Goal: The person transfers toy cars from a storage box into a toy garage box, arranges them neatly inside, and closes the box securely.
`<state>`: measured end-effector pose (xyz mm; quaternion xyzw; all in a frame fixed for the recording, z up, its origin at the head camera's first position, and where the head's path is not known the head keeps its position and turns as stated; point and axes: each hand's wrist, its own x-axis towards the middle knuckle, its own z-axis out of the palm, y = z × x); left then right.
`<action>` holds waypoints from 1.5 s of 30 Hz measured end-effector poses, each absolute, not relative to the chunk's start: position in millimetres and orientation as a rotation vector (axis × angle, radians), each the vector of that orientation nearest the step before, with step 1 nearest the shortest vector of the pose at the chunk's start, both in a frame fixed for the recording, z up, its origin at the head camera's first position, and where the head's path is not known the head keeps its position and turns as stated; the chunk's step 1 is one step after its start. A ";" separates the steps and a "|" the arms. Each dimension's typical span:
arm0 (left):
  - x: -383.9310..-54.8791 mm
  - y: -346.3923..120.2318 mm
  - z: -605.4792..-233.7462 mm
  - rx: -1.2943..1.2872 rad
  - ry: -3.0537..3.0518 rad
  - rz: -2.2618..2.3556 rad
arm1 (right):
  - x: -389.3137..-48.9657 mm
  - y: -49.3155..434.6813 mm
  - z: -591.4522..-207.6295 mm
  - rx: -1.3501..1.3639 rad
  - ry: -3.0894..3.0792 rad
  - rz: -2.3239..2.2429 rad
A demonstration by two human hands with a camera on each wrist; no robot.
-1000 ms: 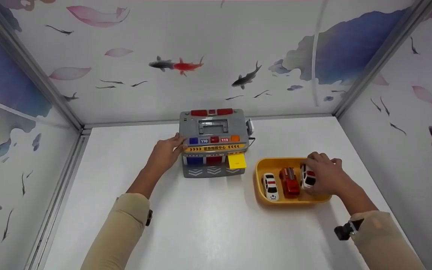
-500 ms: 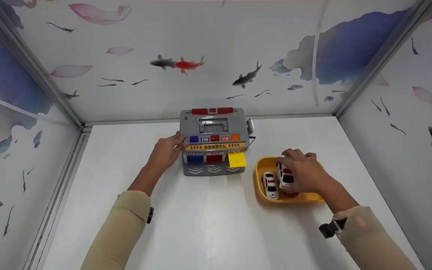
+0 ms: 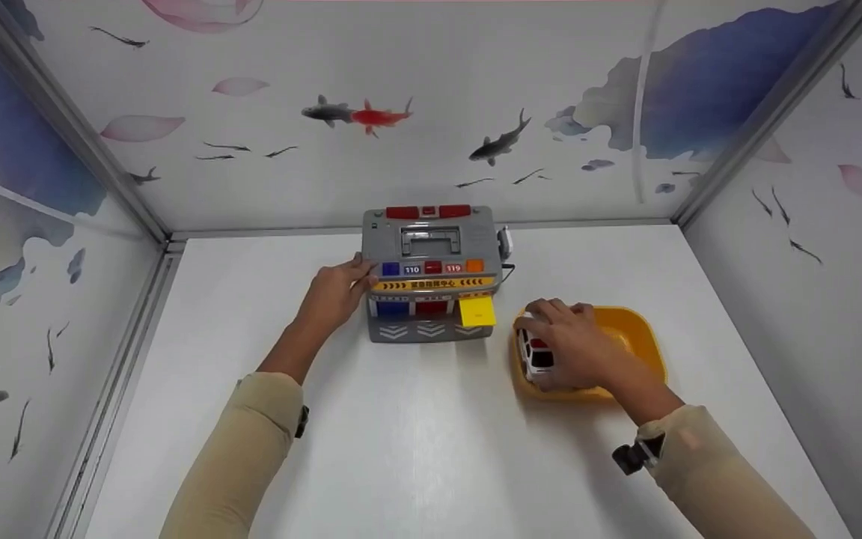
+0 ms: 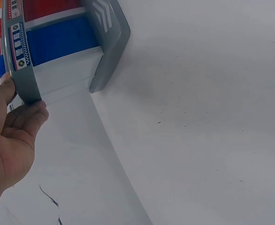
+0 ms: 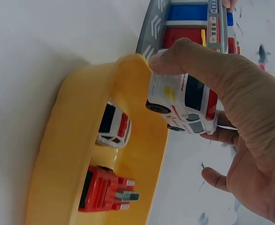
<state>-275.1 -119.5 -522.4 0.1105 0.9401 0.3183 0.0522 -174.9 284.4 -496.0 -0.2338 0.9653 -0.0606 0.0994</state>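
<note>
A grey toy garage [image 3: 382, 243] with a carrying handle and red lights on top stands near the back wall. My left hand [image 3: 332, 298] grips its left roof edge, thumb above and fingers beneath in the left wrist view. Blue and red doors [image 4: 64, 40] show below the roof, and a yellow flap [image 3: 477, 311] sticks out at the right. Held by my right hand [image 3: 577, 340] is a white toy ambulance [image 5: 187, 101], above the left part of a yellow bin [image 3: 648, 329]. Inside the bin are a white toy police car [image 5: 116, 125] and a red toy fire truck [image 5: 104, 187].
The white table [image 3: 401, 449] is bordered by printed wall panels [image 3: 431, 60] at the back and both sides. A white piece [image 3: 505, 243] and a thin black loop [image 3: 506, 272] project from the garage's right side.
My right hand has lifted the ambulance from the bin's right side and carried it left, past the fire truck, to above the police car. My left hand keeps its grip on the garage.
</note>
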 end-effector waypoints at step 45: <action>-273.2 -116.8 -525.5 0.306 2.862 0.984 | -151.4 217.7 -536.6 -0.816 2.684 -0.154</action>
